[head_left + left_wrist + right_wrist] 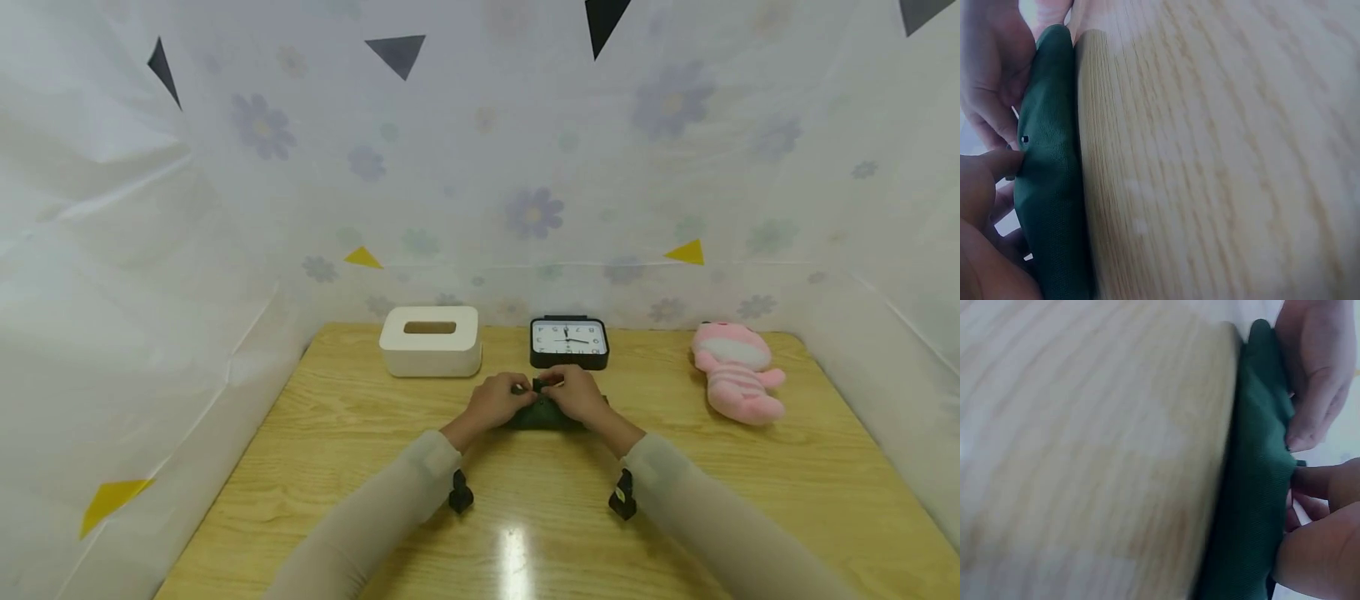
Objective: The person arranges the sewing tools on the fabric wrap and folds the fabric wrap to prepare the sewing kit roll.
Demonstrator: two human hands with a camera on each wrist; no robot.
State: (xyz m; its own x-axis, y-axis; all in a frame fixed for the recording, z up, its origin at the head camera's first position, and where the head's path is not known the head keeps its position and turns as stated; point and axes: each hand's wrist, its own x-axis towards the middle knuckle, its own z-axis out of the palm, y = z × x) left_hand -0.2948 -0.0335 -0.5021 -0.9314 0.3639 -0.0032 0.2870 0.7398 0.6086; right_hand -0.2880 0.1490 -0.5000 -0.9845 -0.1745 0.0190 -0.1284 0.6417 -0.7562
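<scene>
A dark green fabric pouch (542, 416) lies on the wooden table (322, 467), in front of the clock. Both hands sit on top of it. My left hand (497, 401) holds its left side, fingers curled onto the upper edge. My right hand (580, 393) holds the right side, and its fingertips pinch a small dark part at the top middle. The left wrist view shows the pouch (1050, 187) edge-on, with my left hand (985, 206) pressing into it. From the right wrist, the pouch (1254, 487) is gripped by my right hand (1322, 537). Most of the pouch is hidden.
A white tissue box (431, 340) stands at the back left, a black clock (569, 342) right behind the hands, and a pink plush toy (737, 371) at the back right. White floral sheeting (150, 250) walls in three sides of the table.
</scene>
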